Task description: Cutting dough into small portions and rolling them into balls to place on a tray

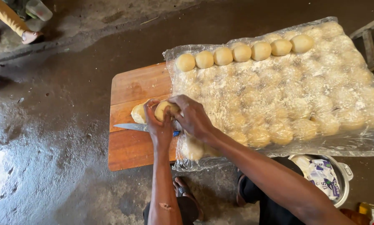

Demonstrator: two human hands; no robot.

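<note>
Landmark: wooden board point(130, 150) on the dark floor point(49, 125).

Step in hand, as I read it: shaping 1 dough ball point(162, 109) between both hands over the board's middle. To do it well:
- keep the ball cupped from 2 sides, light even pressure, turn it so the surface closes smooth
- keep wrists clear of the knife point(130, 126), which lies flat on the board just under the hands, blade pointing to the board's left edge, blue handle end mostly hidden under the left hand
- leave the dough lump point(138, 113) alone; it sits on the board touching the ball's left side
- do not drag the plastic sheet point(353, 143) that covers the board's right part

Grip:
- left hand point(160, 129): comes up from the board's near edge, fingers curled around the ball's near-left side, half closed, holding the ball
- right hand point(194, 117): comes in from the board's right, fingers wrapped over the ball's top and right side, narrow cup, holding the same ball
- contact under the ball is hidden; probably just above the board, cannot confirm

Around it: 7 bare dough balls point(242, 52) in 1 row at the far edge of the sheet, right of the board; more rounds sit under the floury plastic. A metal pot point(346, 183) with a printed bag sits right of the board, near side. Another person's sandalled foot point(30, 36) is well apart, far left of the board.
</note>
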